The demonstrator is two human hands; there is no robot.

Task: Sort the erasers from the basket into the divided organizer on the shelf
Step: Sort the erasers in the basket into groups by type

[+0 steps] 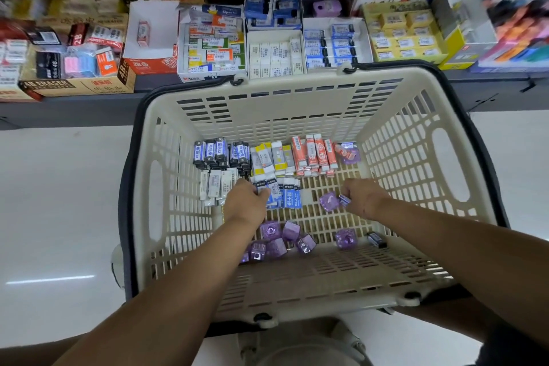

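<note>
A cream plastic basket (pixel 297 107) stands before the shelf with sorted groups of erasers on its floor: black-and-blue ones (pixel 219 154), yellow-and-white ones (pixel 273 157), orange ones (pixel 315 151), white ones (pixel 215 184), blue-and-white ones (pixel 289 194) and several purple cubes (pixel 282 239). My left hand (pixel 245 202) grips a blue-and-white eraser at the edge of that group. My right hand (pixel 361 196) pinches a small purple-and-blue eraser (pixel 344 200) beside a loose purple cube (pixel 329 200). The divided organizer boxes (pixel 274 52) sit on the shelf behind the basket.
The shelf holds many eraser boxes: a brown 4B box (pixel 74 85) at left, a red-and-white box (pixel 150 38), a multicoloured box (pixel 212 41), blue boxes (pixel 332 41), yellow boxes (pixel 404 33). Pale floor (pixel 59 202) lies on both sides. A small black eraser (pixel 376 239) lies near the basket's right wall.
</note>
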